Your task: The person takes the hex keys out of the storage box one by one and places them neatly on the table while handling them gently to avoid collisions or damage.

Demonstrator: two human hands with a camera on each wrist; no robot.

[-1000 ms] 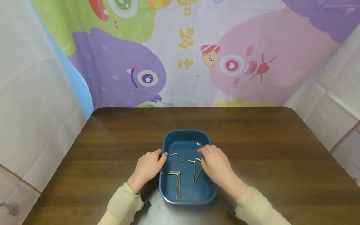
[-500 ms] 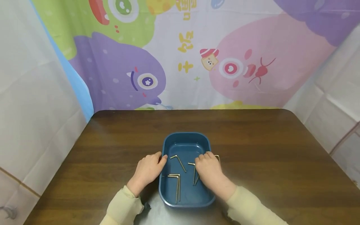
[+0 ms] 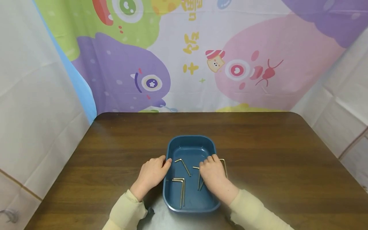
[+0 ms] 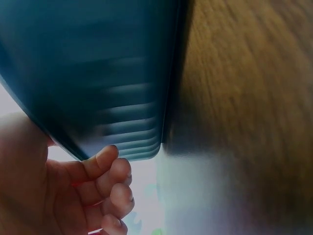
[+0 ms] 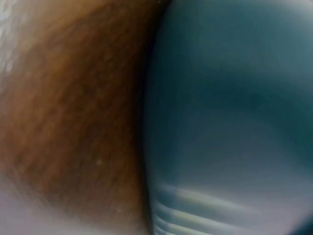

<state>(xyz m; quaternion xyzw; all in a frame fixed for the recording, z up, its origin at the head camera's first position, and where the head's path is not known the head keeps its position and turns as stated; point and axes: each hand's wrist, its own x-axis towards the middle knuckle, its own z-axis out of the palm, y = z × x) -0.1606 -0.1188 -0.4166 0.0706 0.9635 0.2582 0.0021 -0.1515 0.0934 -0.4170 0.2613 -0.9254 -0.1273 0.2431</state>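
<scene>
A blue tray (image 3: 192,210) stands on the table with several L-shaped hex keys inside, including one loose hex key (image 3: 184,168) and a nested pair of hex keys (image 3: 182,191). My left hand (image 3: 150,172) holds the tray's left wall, thumb over the rim; its loosely bent fingers (image 4: 120,171) show under the rim in the left wrist view. My right hand (image 3: 214,175) is curled at the right rim, covering the tops of two more hex keys (image 3: 199,180). Its fingertips are hidden and I cannot tell what they hold. The right wrist view shows only blurred tray wall (image 5: 220,122) and table.
Another hex key (image 3: 225,167) shows beyond the tray's right wall, just past the right hand. The brown wooden table (image 3: 129,134) ends at a cartoon-printed curtain (image 3: 178,92) behind. Pale sheets (image 3: 34,121) hang at both sides.
My right hand has come down and its fingers have curled at the right rim. The hex key outside the tray has come into view. My left hand stays in place.
</scene>
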